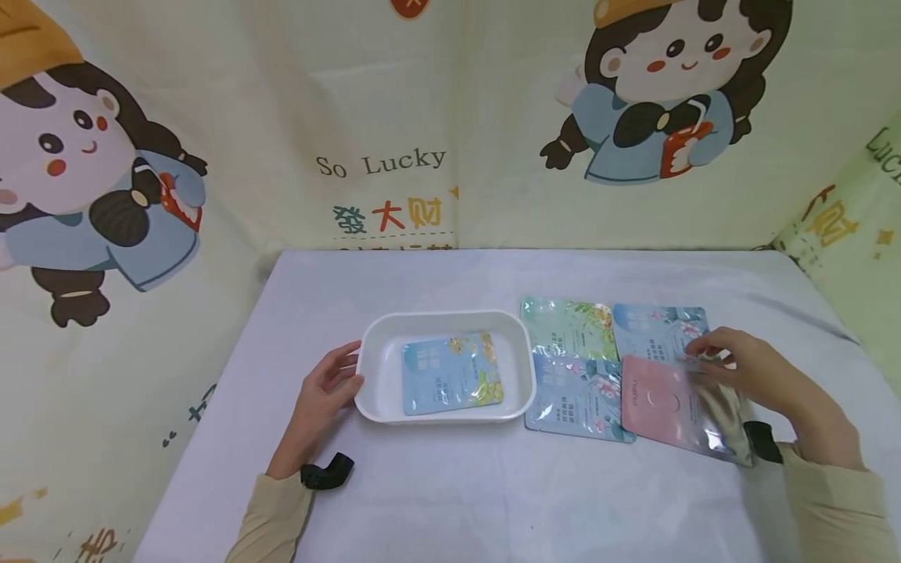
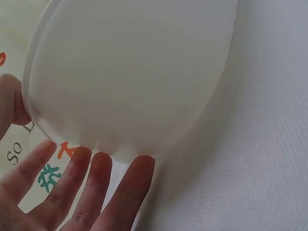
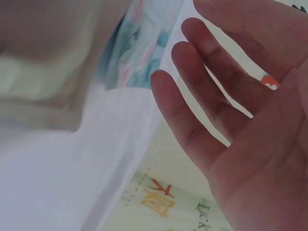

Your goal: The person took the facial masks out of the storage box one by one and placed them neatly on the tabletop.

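My left hand (image 1: 327, 387) rests against the left end of a white plastic tub (image 1: 445, 418). In the left wrist view its straight fingertips (image 2: 101, 161) touch the tub's outer wall, with the thumb at the rim. A blue-and-yellow face mask sachet (image 1: 450, 374) lies in the tub. On the right, my right hand (image 1: 753, 367) pinches the upper edge of a pink face mask sachet (image 1: 658, 397) between thumb and index finger. The other fingers (image 3: 187, 130) stand loose, as the right wrist view shows. That pinch itself is outside the right wrist view.
A green sachet (image 1: 566, 328), a blue floral sachet (image 1: 658, 324) and another blue floral sachet (image 1: 573, 397) lie beside the tub, partly overlapped by the pink one. A white cloth (image 1: 450, 500) covers the table. Behind it hangs a printed curtain (image 1: 507, 117).
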Action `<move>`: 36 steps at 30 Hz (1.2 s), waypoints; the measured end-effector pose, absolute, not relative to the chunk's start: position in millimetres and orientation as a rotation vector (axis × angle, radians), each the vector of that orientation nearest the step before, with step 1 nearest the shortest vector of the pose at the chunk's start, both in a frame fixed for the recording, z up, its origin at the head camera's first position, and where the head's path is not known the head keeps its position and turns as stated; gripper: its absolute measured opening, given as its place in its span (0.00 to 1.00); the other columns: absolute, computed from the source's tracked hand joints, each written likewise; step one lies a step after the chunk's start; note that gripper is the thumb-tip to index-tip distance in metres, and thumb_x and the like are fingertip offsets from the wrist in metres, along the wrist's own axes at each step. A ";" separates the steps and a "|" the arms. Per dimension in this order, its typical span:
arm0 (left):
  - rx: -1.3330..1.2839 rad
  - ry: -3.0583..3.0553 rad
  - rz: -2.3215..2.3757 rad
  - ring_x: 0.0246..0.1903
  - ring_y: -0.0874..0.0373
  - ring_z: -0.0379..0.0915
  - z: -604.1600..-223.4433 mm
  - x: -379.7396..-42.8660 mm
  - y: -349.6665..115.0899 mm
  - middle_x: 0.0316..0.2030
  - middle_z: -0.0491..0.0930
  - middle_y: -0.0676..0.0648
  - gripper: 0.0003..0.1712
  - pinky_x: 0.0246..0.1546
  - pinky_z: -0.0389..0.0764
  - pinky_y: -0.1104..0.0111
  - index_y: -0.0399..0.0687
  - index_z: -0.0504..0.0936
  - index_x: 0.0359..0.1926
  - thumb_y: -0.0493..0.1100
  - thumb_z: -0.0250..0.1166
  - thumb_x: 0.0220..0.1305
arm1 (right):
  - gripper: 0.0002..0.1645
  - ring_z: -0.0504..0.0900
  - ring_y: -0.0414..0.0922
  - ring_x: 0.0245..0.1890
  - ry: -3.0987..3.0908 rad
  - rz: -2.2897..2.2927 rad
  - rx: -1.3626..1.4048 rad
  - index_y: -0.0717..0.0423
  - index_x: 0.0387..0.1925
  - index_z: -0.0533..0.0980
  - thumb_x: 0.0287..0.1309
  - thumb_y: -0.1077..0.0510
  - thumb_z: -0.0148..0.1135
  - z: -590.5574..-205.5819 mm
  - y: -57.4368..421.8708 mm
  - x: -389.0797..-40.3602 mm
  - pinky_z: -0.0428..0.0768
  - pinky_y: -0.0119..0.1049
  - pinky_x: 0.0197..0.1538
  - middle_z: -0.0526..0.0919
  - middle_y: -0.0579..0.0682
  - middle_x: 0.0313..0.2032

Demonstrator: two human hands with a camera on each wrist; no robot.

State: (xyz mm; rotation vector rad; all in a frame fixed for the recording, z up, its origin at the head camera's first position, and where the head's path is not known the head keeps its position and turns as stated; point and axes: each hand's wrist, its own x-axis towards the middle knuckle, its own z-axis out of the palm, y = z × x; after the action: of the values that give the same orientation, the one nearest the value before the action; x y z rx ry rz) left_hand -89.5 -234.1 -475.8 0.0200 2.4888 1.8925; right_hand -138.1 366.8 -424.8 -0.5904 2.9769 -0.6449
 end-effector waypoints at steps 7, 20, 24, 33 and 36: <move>0.048 2.488 1.899 0.55 0.61 0.75 -475.6 -90.7 -235.2 0.60 0.73 0.43 0.32 0.48 0.80 0.74 0.54 0.68 0.70 0.44 0.66 0.67 | 0.16 0.76 0.47 0.42 2.922 -0.583 -0.540 0.61 0.46 0.81 0.55 0.65 0.70 -410.8 346.0 -147.1 0.80 0.32 0.42 0.81 0.51 0.42; 0.035 2.461 1.913 0.54 0.61 0.75 -472.4 -92.6 -236.1 0.60 0.73 0.43 0.32 0.48 0.80 0.74 0.53 0.68 0.70 0.43 0.66 0.67 | 0.17 0.77 0.42 0.44 2.907 -0.657 -0.691 0.58 0.49 0.80 0.58 0.63 0.69 -387.5 298.4 -157.5 0.81 0.37 0.46 0.81 0.49 0.46; 0.033 2.470 1.912 0.54 0.62 0.75 -473.0 -91.2 -236.1 0.60 0.73 0.43 0.32 0.48 0.80 0.74 0.52 0.68 0.70 0.43 0.66 0.67 | 0.18 0.78 0.46 0.46 2.873 -0.682 -0.694 0.58 0.52 0.78 0.60 0.62 0.68 -379.4 281.4 -161.0 0.81 0.41 0.48 0.81 0.51 0.48; 0.057 2.490 1.907 0.54 0.61 0.75 -477.9 -90.4 -235.2 0.60 0.73 0.42 0.32 0.48 0.80 0.75 0.52 0.68 0.70 0.43 0.66 0.67 | 0.22 0.78 0.50 0.47 2.843 -0.735 -0.709 0.61 0.57 0.74 0.62 0.61 0.66 -370.2 248.5 -166.0 0.80 0.53 0.52 0.81 0.56 0.49; 0.076 2.493 1.914 0.54 0.61 0.75 -480.3 -90.8 -234.8 0.60 0.73 0.42 0.32 0.48 0.80 0.74 0.52 0.68 0.70 0.44 0.66 0.67 | 0.24 0.78 0.50 0.48 2.826 -0.753 -0.730 0.62 0.58 0.72 0.63 0.60 0.66 -368.6 238.3 -167.0 0.80 0.53 0.53 0.80 0.57 0.49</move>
State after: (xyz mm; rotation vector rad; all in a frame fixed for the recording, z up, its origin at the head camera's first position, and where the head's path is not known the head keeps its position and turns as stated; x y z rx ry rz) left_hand -90.8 -234.8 -480.3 0.0756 2.4925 1.9138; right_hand -167.0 238.3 -368.6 -0.7299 2.8257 -0.7535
